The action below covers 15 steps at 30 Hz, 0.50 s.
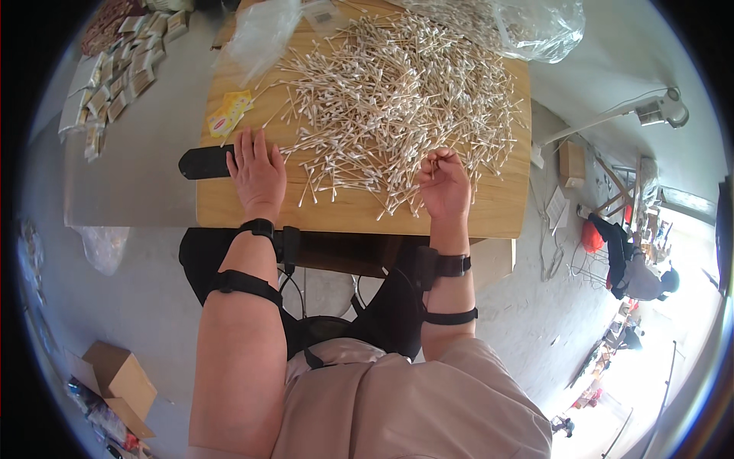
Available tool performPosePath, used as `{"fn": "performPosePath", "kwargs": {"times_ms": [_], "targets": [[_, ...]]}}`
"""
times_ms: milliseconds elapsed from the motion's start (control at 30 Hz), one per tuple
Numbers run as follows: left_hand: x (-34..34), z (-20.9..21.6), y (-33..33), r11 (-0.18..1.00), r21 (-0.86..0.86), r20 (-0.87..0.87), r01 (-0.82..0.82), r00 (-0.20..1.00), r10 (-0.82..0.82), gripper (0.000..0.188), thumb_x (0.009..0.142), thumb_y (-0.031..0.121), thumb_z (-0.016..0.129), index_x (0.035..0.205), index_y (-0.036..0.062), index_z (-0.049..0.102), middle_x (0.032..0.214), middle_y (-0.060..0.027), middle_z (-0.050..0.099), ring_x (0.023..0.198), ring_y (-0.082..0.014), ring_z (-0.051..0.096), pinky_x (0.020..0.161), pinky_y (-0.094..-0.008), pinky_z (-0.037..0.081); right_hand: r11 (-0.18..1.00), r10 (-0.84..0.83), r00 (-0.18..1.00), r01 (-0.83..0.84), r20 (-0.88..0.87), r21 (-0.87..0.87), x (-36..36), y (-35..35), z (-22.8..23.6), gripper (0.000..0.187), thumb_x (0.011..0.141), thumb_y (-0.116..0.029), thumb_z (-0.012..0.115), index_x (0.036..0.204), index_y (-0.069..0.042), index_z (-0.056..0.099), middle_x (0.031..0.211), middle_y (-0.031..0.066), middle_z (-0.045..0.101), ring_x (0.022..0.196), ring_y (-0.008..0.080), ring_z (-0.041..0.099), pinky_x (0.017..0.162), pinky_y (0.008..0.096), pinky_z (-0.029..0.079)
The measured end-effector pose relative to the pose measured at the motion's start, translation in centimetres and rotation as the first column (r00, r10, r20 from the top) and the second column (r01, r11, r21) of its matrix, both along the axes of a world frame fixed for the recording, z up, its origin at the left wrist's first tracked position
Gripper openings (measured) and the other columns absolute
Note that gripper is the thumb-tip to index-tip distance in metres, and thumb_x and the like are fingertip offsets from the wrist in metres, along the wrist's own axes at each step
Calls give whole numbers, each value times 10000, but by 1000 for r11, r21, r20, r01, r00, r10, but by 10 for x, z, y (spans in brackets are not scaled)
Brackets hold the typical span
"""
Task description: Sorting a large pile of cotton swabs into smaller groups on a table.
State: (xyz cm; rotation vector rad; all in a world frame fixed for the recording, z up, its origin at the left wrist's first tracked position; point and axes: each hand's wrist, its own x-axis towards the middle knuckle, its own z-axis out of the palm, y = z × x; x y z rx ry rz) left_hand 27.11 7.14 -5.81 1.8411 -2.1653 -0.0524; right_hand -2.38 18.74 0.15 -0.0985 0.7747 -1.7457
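Cotton-tipped swabs [397, 96]; wood-grained tabletop [352, 215]

Left hand [258, 174] outspread, right hand [445, 185] curled, by cotton swabs [397, 96]

table [348, 216]: light wood-grain top
cotton swabs [397, 103]: loose heap, center to right
yellow packets [228, 112]: left side
black flat object [205, 163]: overhanging left edge
clear plastic bags [264, 34]: far side

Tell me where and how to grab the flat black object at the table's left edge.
By its left end, coming from the left: that end of the flat black object juts beyond the wooden table, clear of the left hand at its other end, so a top-and-underside pinch looks likeliest, though clearance beneath is unclear.
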Motion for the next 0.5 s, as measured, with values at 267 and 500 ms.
{"fn": "performPosePath", "kwargs": {"times_ms": [267, 500], "targets": [[1, -1, 1, 1000, 8, 14, 0, 1000, -1, 437, 951, 319, 463, 1341, 122, 457, 1464, -85, 384, 1389, -259, 293, 1124, -499, 205, 825, 543, 18, 175, -840, 537, 16, -58, 12, 100, 843, -171, 626, 846, -91, 686, 719, 28, 624, 615, 161, 604, 565, 316, 478], [0, 2, 0, 1000, 9, 4, 1, 1000, -1, 431, 949, 312, 470, 1335, 122, 459, 1460, -88, 385, 1388, -259, 294, 1125, -500, 204, 821, 565, -488, 259, -665, 508, 17, -63, 12, 170, 813, -197, 631, 967, -151, 688, 920, 83, 686, 841, 282, 649, 718, 394, 500]]}}
